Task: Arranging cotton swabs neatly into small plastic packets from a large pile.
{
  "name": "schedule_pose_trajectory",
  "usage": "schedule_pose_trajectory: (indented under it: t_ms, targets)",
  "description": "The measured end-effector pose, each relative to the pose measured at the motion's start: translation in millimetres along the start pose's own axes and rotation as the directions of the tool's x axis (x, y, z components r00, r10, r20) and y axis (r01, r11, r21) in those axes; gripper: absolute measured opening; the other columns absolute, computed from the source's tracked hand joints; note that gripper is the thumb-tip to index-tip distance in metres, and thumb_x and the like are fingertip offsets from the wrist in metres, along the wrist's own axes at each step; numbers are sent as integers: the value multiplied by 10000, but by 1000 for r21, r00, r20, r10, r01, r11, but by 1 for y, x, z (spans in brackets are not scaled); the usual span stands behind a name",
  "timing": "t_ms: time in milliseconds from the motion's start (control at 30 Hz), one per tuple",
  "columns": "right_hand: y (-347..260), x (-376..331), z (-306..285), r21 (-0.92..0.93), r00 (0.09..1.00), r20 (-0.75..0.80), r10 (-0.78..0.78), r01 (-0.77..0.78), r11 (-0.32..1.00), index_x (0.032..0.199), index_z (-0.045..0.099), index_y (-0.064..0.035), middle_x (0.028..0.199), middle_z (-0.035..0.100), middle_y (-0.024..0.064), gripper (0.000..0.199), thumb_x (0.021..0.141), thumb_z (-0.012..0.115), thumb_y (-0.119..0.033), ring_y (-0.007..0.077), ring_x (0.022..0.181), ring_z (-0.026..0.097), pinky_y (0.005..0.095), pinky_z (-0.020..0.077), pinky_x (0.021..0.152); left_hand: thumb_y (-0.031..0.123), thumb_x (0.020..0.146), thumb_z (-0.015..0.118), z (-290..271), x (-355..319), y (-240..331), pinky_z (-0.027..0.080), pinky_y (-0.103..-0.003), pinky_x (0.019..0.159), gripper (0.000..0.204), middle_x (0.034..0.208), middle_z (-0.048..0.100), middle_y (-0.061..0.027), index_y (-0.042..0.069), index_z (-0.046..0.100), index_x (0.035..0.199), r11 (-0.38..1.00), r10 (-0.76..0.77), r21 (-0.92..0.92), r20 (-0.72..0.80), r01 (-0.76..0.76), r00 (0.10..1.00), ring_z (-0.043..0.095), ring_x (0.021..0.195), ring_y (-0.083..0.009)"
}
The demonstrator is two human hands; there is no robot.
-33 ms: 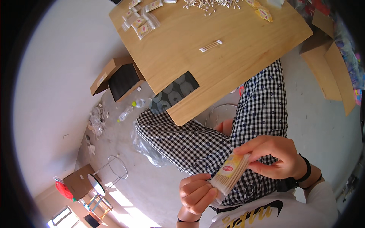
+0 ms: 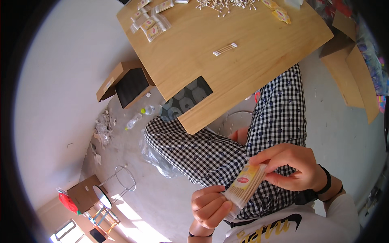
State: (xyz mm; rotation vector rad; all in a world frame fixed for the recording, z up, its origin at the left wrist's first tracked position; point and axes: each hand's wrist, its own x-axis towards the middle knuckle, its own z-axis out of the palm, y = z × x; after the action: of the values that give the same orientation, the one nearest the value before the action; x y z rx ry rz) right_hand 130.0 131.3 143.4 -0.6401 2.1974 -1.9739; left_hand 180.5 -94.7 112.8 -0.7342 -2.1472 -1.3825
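Hands meet low in the view, just above the lap: the left hand curls shut around the lower end of a small clear packet of cotton swabs, and the right hand pinches the packet's upper end, thumb and fingers closed on the yellow-labelled part. The packet hangs tilted between the two grips, over the checked trousers, well apart from the table. The step in hand looks like closing or straightening the filled packet; to do it well, I judge the left grip should keep the swab ends bunched and level while the right presses the film flat at the mouth, without squeezing so hard that the sticks bow or slip out of the bottom. A dark wristband sits on the right wrist. Farther off, the wooden table carries a short loose bundle of swabs near its middle, several finished packets at its far left corner, a scattered heap of loose swabs along the far edge, and a few yellow labels to the right of that heap. On the floor to the left stands an open cardboard box, with plastic bottles lying beside it, and flat cardboard sheets lie to the right of the table.
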Motion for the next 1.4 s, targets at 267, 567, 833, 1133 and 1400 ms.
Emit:
schedule_pose_trajectory:
  t_ms: [267,567,833,1133,1400]
  targets:
    - [5,-2,3,-34,998,-55,-18,16,999,929,584,-10,1035,654,163,256,735,738,51,215,878,672,276,550,743,190,781,779,-2,2,3,593,-283,570,363,878,475,-23,88,477,956,990,-79,121,111,65,991,524,704,-140]
    - [1,-6,13,441,939,-62,340,-279,853,953,627,35,1005,668,205,277,738,779,-51,262,928,676,354,544,826,220,885,672,14,0,-6,567,-268,544,268,850,514,-72,55,467,938,984,-167,42,-95,171,981,553,624,-152]
    - [3,3,18,-147,991,-111,-69,52,988,1002,657,-13,902,684,123,351,712,810,-138,214,738,639,289,465,626,-62,904,554,31,-3,-24,515,-263,753,142,1009,618,-148,-34,508,1036,684,-661,-449,-48,575,749,610,860,-143]
    - [7,13,28,-423,969,-98,-225,164,891,1022,662,-48,900,670,53,394,672,813,-150,189,729,618,311,462,630,-26,892,603,36,0,-30,506,-247,813,209,1021,623,-64,-23,562,1097,250,-681,-589,457,769,571,615,932,-121]
    - [18,10,29,128,939,-230,257,-232,964,1172,596,-30,969,658,80,473,755,792,-134,168,916,629,298,493,789,-3,928,565,33,-5,-33,564,-302,809,172,1015,670,-131,-55,578,1091,146,-682,-603,514,785,521,670,933,-203]
